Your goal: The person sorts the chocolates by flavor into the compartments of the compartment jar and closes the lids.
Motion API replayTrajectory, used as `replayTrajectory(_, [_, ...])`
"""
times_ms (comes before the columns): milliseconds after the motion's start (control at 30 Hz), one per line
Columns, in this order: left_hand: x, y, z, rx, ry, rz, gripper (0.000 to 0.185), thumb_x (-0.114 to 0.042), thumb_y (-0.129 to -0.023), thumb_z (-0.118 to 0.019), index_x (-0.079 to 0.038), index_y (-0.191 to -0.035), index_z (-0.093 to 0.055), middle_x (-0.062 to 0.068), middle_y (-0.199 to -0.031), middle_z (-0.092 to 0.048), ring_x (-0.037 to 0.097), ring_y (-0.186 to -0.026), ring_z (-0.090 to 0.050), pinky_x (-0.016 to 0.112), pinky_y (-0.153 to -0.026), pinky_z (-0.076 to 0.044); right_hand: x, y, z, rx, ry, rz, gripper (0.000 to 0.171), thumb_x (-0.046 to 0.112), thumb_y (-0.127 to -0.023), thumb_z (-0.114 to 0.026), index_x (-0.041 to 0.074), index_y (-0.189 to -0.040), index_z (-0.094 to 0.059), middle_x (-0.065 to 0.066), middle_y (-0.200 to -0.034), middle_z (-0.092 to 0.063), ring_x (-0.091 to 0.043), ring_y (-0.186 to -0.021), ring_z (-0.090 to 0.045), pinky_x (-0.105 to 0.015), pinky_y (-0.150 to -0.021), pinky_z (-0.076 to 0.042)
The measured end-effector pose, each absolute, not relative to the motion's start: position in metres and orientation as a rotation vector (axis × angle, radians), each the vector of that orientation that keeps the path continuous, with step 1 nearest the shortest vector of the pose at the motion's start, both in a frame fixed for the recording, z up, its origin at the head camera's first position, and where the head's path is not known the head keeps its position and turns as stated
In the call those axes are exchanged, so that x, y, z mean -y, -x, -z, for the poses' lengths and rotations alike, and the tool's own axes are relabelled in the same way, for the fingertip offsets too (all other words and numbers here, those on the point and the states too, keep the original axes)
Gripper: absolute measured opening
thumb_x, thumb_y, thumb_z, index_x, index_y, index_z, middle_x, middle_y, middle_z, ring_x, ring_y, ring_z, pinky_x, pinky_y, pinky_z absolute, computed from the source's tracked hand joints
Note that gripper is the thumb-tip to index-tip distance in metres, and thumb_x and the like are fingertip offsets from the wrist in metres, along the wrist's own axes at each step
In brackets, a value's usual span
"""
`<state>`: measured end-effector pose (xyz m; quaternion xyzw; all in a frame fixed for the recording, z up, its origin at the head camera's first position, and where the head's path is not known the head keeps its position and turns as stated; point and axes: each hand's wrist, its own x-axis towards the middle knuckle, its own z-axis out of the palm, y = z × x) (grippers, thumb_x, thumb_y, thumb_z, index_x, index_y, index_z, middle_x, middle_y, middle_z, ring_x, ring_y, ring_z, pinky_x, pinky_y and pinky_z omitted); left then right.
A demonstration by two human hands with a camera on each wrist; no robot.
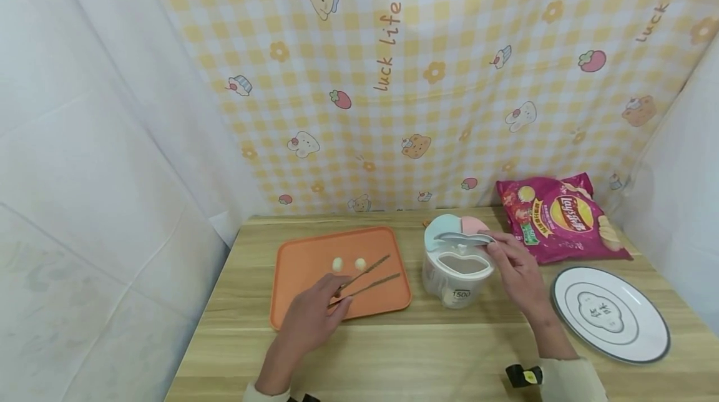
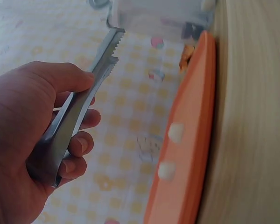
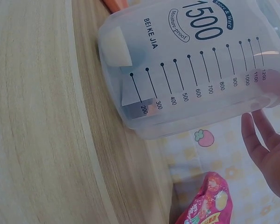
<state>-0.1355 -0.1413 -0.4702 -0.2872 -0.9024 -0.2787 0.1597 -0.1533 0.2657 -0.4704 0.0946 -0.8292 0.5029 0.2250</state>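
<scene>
My left hand (image 1: pixel 331 302) grips metal tongs (image 1: pixel 367 278) over the orange tray (image 1: pixel 306 261), their tips apart and holding nothing. Two small white balls (image 1: pixel 337 264) (image 1: pixel 360 263) lie on the tray just beyond the tips. In the left wrist view, fingers and thumb wrap the serrated tongs (image 2: pixel 81 109), with the tray (image 2: pixel 196 93) and both white balls (image 2: pixel 176 132) (image 2: pixel 166 171) alongside. My right hand (image 1: pixel 497 251) pinches the right end of the raised grey lid flap (image 1: pixel 463 238) on a clear 1500 measuring container (image 1: pixel 457 274). The right wrist view shows the container (image 3: pixel 191 65) close, with fingers (image 3: pixel 263 149) beside it.
A pink crisp bag (image 1: pixel 562 218) lies at the back right of the wooden table (image 1: pixel 404 352). A white plate (image 1: pixel 609 313) sits at the right edge. A checked curtain (image 1: pixel 427 77) closes off the back, white sheets the sides.
</scene>
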Motion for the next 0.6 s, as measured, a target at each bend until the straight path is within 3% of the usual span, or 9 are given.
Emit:
replayTrajectory(267, [0.182,0.142,0.49,2.734,0.568,0.753,0.031,-0.02,-0.095,-0.077,-0.012,-0.124,-0.07,0.004,-0.112,-0.069,0.018,-0.09,-0.071,0.029,-0.064,-0.055,-0.266,0.153,0.47,2.273,-0.266,-1.397,0.028,0.011,-0.109,-0.052,0.003,-0.113,-0.078,-0.009,-0.133,-0.064,-0.001,-0.124,-0.051,-0.014,-0.1,-0.036])
replayTrajectory(600, [0.2,0.156,0.507,2.784,0.416,0.719,0.027,-0.016,-0.095,-0.075,-0.006,-0.12,-0.071,0.007,-0.099,-0.068,0.013,-0.072,-0.062,0.031,-0.057,-0.049,-0.266,0.153,0.47,2.275,-0.262,-1.399,0.028,0.011,-0.109,-0.052,0.002,-0.114,-0.078,-0.009,-0.133,-0.063,-0.001,-0.124,-0.051,-0.015,-0.1,-0.036])
